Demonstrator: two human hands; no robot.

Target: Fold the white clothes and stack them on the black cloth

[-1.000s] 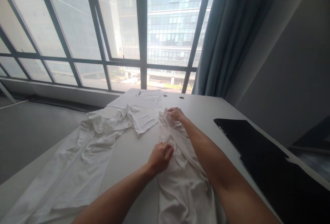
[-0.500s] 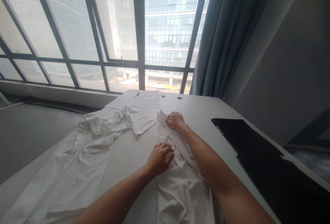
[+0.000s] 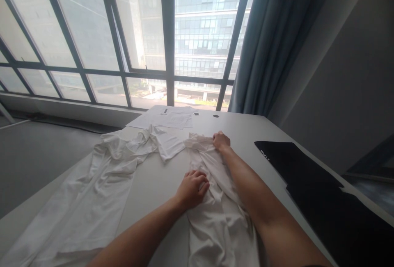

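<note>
A white shirt [image 3: 221, 222], narrow and wrinkled, lies lengthwise on the table in front of me. At its far end my right hand [image 3: 221, 140] is closed on the right edge of the bunched cloth. My left hand [image 3: 193, 189] rests on the middle of the shirt near its left edge, fingers curled down into the fabric; the fingertips are partly hidden. To the left, a second white shirt [image 3: 113, 193] is spread out with creases, its short sleeve [image 3: 168, 144] reaching toward the shirt under my hands.
The white table [image 3: 243, 129] carries paper sheets [image 3: 177, 119] at its far end, near two round cable holes. Along the right side lies a black flat item [image 3: 286, 160] with white lettering, overlapping another black piece [image 3: 341, 213]. Windows and a grey-blue curtain [image 3: 267, 45] stand beyond.
My right hand has moved right, drawing the far end of the shirt's cloth outward and spreading it there. My left hand stays nearly in place on the shirt.
</note>
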